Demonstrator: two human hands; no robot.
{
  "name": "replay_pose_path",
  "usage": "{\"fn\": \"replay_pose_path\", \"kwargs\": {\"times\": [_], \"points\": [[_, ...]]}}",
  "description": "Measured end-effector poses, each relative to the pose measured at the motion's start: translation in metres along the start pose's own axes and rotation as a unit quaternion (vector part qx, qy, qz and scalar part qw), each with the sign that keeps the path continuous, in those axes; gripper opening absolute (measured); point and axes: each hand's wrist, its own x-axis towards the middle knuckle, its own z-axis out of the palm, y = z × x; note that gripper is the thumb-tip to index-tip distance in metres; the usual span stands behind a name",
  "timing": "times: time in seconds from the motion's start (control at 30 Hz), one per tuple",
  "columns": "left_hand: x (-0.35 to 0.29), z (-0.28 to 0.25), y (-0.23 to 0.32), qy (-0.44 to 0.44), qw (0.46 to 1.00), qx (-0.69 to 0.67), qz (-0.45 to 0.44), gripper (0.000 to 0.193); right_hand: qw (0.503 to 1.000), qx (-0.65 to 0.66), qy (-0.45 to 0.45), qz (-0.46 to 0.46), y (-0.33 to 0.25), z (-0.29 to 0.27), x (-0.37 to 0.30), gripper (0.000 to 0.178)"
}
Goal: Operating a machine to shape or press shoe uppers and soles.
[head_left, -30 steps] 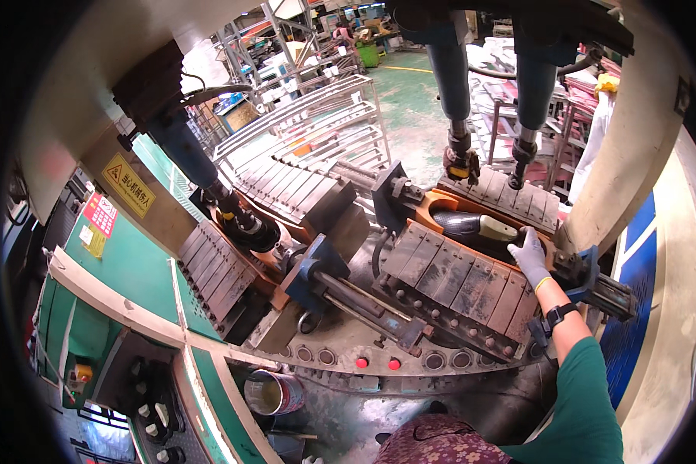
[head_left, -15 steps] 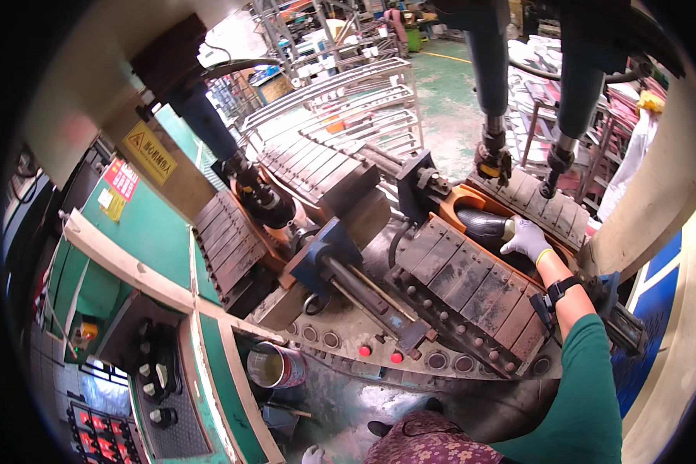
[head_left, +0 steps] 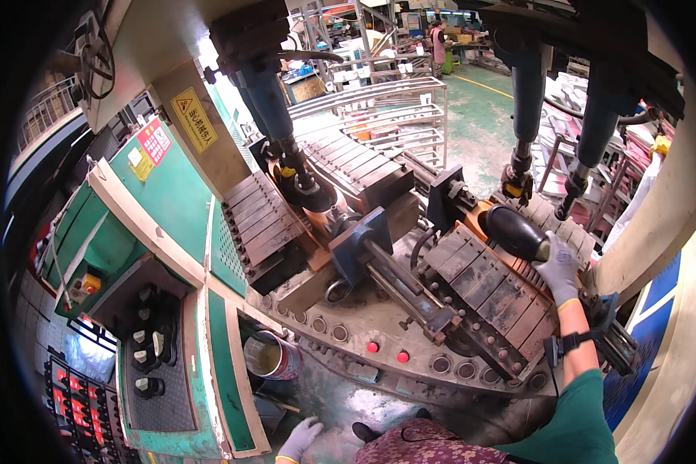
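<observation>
My right hand (head_left: pixel 558 272), in a pale glove, grips the heel end of a black shoe on a last (head_left: pixel 513 230). The shoe sits tilted above the orange pads (head_left: pixel 479 220) of the right clamping station, toe toward the far left. Beside it lies the station's slatted metal block (head_left: pixel 491 290). My left hand (head_left: pixel 301 438), also gloved, hangs low near the front edge of the picture, fingers stretched out and nothing in them. At the left station, a press head (head_left: pixel 298 174) stands down over another shoe (head_left: pixel 321 199), which it partly hides.
Two press rods (head_left: pixel 524 116) hang above the right station. Red buttons (head_left: pixel 373 347) line the machine's front rim. A bucket (head_left: pixel 272 357) stands beside the green cabinet (head_left: pixel 170 205); several black shoes (head_left: pixel 148 387) lie in its compartment. Far back, another person (head_left: pixel 438 48) stands.
The black shoe has come up out of the orange pads in my right hand. My left hand shows more fully at the lower edge. The whole view has shifted.
</observation>
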Motion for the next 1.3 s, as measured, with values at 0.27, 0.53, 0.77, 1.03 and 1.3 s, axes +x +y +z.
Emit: {"fn": "replay_pose_path", "kwargs": {"times": [0.27,0.53,0.77,1.03,1.3], "points": [[-0.025,-0.046,0.235,-0.032,0.905,-0.075,0.418,0.068,0.916,0.397,0.009,0.052,-0.114,-0.142,-0.103,0.086],[-0.088,-0.094,0.194,-0.172,0.655,-0.599,0.427,0.072,0.868,0.442,-0.146,-0.17,-0.406,-0.177,-0.247,0.087],[-0.112,-0.269,-0.093,0.04,0.465,-0.814,0.346,0.04,0.729,0.452,-0.359,-0.369,-0.599,-0.167,-0.391,0.076],[-0.132,-0.473,-0.403,0.263,0.341,-0.871,0.237,0.053,0.706,0.341,-0.462,-0.416,-0.681,-0.13,-0.498,0.065],[-0.093,-0.569,-0.533,0.343,0.442,-0.82,0.122,0.067,0.771,0.254,-0.45,-0.373,-0.667,-0.12,-0.524,0.064]]}}
